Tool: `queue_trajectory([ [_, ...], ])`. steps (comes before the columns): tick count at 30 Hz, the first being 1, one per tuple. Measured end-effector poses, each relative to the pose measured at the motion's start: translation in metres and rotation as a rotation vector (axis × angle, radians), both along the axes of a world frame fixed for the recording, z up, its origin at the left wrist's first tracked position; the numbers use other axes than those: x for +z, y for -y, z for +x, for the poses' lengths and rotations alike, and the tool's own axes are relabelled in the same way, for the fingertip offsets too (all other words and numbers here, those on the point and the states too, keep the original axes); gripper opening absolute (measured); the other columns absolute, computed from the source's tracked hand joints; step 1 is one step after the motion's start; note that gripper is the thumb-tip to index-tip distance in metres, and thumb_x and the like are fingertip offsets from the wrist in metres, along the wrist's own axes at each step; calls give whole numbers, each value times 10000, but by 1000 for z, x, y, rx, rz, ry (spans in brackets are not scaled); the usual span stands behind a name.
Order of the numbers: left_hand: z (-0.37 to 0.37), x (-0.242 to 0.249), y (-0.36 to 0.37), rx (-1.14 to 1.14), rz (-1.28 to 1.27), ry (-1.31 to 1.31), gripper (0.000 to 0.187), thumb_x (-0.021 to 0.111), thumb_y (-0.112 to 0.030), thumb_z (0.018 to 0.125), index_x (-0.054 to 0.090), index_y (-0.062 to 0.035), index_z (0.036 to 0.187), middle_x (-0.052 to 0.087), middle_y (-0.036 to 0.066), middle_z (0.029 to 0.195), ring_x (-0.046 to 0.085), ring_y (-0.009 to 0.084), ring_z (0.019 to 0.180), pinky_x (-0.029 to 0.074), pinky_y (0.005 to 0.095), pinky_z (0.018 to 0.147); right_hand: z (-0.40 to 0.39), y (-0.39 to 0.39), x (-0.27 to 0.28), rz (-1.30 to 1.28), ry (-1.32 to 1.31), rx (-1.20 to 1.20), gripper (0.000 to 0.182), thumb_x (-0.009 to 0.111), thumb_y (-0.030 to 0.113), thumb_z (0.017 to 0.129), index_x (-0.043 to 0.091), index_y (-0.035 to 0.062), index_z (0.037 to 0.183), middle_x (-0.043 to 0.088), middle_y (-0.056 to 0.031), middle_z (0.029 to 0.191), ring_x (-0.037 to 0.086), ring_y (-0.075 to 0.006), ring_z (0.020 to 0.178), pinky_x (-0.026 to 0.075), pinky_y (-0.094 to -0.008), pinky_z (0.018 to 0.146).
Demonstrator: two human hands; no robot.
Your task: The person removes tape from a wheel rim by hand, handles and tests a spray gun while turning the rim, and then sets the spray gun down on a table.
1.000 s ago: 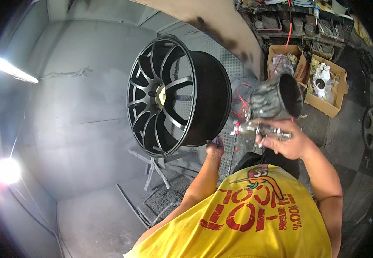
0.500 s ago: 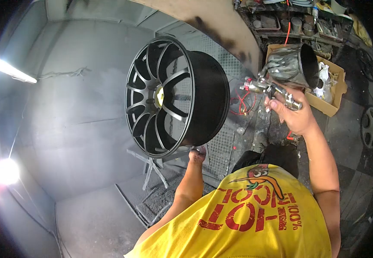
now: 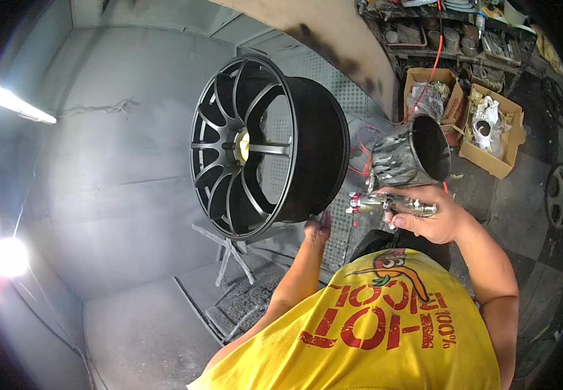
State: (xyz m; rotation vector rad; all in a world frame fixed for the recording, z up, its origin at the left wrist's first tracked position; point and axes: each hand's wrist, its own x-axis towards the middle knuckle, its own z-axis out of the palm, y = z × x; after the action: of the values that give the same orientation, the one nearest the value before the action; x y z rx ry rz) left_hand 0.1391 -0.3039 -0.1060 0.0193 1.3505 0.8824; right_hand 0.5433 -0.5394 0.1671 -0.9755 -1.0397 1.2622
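Note:
A dark wheel rim (image 3: 317, 149) with many thin spokes and a yellow spot at its hub stands raised in front of me, its face turned left. My left hand (image 3: 318, 225) is at the rim's lower back edge; its fingers are mostly hidden there, so their grip does not show. To the right of the rim, my right hand (image 3: 427, 218) is wrapped round the handle of a metal spray gun (image 3: 388, 203). The gun's red-ringed nozzle points left toward the rim. A large paint-streaked cup (image 3: 398, 156) sits on top of the gun, its mouth tilted right.
A spattered stand (image 3: 230, 260) shows below the rim. Two cardboard boxes (image 3: 505, 166) with crumpled wrapping lie on the floor at right, near a cluttered shelf (image 3: 450, 49). A red hose (image 3: 436, 58) hangs there. Bright lamps (image 3: 12, 259) line the grey wall at left.
The spray gun and my right hand have come down and left, uncovering the boxes behind. The rim's spokes have turned, and my left hand has shifted slightly right and up.

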Motion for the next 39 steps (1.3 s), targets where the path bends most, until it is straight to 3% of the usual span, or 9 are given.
queue_trajectory([
  [6,-35,15,-15,26,-11,-64,323,311,-204,1038,531,-103,1252,620,102,1214,633,293,1027,609,417,790,17,-18,11,-69,126,-218,445,697,163,899,586,35,1311,692,-19,865,589,-61,810,483,-256,785],
  [14,-59,20,-24,131,-3,-167,330,325,-230,1039,509,-121,1290,614,94,1210,651,294,961,597,430,778,27,-37,1,62,113,-494,462,683,204,918,568,1,1318,685,-20,983,582,-71,793,491,-253,768],
  [16,-33,21,-14,140,40,-86,329,326,-240,1041,507,-121,1288,609,97,1224,654,302,952,595,444,792,31,-34,9,-109,74,-415,456,678,201,922,567,8,1321,697,-28,995,596,-69,795,497,-244,759],
  [20,41,47,14,23,22,-69,329,297,-220,1050,491,-108,1290,595,119,1251,637,325,1040,563,475,892,9,-25,7,-68,80,-241,449,679,178,920,570,54,1338,681,-17,881,575,-51,707,482,-229,659],
  [22,47,36,18,-16,-8,-68,329,283,-209,1053,485,-102,1289,595,128,1251,628,332,1075,551,480,924,3,-18,15,-273,17,0,453,697,170,905,578,59,1327,717,-51,963,634,-80,844,500,-249,781],
  [25,18,-13,-5,26,-25,150,337,279,-185,1053,462,-88,1318,577,136,1269,602,344,1122,542,472,956,-2,-22,1,9,-26,67,451,708,199,897,592,45,1304,707,-116,1044,637,-136,944,484,-290,858],
  [28,4,6,-5,-34,16,35,350,295,-178,1046,441,-95,1353,552,142,1296,599,341,1106,547,472,944,5,-28,9,9,108,-52,453,711,194,891,594,47,1303,701,-137,1064,638,-150,948,484,-301,858],
  [32,-2,44,-2,-30,54,-153,387,303,-180,1038,396,-111,1407,514,153,1339,591,357,1102,549,475,929,31,-36,20,-99,155,-177,437,688,180,901,592,34,1301,695,-40,876,597,-81,807,484,-257,778],
  [39,-52,29,-26,77,81,-253,430,282,-211,1022,376,-94,1425,519,126,1345,603,352,1074,513,505,940,52,-50,8,-68,16,-360,466,683,187,920,557,-6,1325,683,-12,966,585,-64,848,481,-232,777],
])
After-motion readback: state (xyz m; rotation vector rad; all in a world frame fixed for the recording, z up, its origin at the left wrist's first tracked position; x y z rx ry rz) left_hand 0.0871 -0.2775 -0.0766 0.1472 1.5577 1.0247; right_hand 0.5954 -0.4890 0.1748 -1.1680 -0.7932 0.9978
